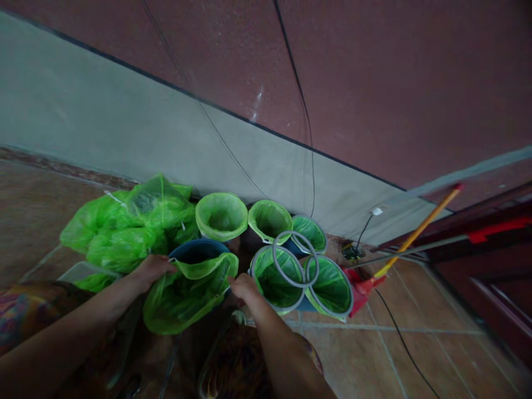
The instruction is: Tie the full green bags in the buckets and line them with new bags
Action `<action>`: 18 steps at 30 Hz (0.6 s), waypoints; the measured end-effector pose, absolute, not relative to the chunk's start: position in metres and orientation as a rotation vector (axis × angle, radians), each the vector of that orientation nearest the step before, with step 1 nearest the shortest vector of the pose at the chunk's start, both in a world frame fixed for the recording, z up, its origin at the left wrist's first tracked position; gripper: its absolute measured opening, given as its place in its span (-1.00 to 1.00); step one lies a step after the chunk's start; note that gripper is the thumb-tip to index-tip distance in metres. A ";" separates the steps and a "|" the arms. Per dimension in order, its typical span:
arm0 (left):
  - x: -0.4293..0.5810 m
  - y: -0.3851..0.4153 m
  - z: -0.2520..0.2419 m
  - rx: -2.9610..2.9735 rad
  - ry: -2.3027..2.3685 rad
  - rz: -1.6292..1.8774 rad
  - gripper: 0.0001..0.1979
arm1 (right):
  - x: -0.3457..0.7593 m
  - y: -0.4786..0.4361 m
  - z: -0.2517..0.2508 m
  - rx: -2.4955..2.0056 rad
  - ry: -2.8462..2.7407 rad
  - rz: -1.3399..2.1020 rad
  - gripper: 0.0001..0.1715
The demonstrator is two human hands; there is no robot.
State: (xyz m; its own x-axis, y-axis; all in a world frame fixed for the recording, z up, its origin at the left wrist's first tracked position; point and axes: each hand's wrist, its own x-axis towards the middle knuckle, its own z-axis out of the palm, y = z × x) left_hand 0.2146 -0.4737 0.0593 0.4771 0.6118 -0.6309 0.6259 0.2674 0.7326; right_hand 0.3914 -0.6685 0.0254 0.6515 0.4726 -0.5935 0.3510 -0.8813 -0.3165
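On a tiled floor (440, 354) by a wall (124, 111), the left hand (154, 270) and right hand (244, 288) pinch opposite edges of a green bag (178, 316), open between them, at the near side of a blue bin (195, 249). Far and right, five bins (306, 305) hold green liners (221, 216).

The green bag (178, 313) hides much of the blue bin (196, 250), the frame's edges cut off the left forearm (83, 324), right forearm (279, 350) and floor cable (400, 332), and the contents of the heaped bags (124, 247) are too blurred to tell.
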 end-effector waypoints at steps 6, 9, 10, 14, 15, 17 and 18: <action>0.210 -0.479 0.067 1.251 1.118 -0.042 -0.69 | 0.378 -0.665 0.025 -2.867 -0.611 1.009 -0.61; 0.209 -0.477 0.072 1.238 1.096 -0.065 -0.60 | 0.377 -0.663 0.027 -2.857 -0.579 1.028 -0.74; 0.209 -0.475 0.074 1.244 1.099 -0.072 -0.58 | 0.378 -0.663 0.028 -2.851 -0.577 1.037 -0.75; 0.206 -0.466 0.083 1.319 1.133 -0.053 -0.57 | 0.385 -0.667 0.034 -2.821 -0.568 1.073 -0.76; 0.205 -0.463 0.085 1.374 1.138 -0.033 -0.60 | 0.387 -0.668 0.035 -2.808 -0.567 1.074 -0.80; 0.203 -0.457 0.087 1.543 1.141 0.018 -0.69 | 0.392 -0.672 0.037 -2.779 -0.569 1.066 -0.90; 0.202 -0.454 0.088 1.634 1.136 0.044 -0.73 | 0.394 -0.673 0.039 -2.763 -0.573 1.057 -0.94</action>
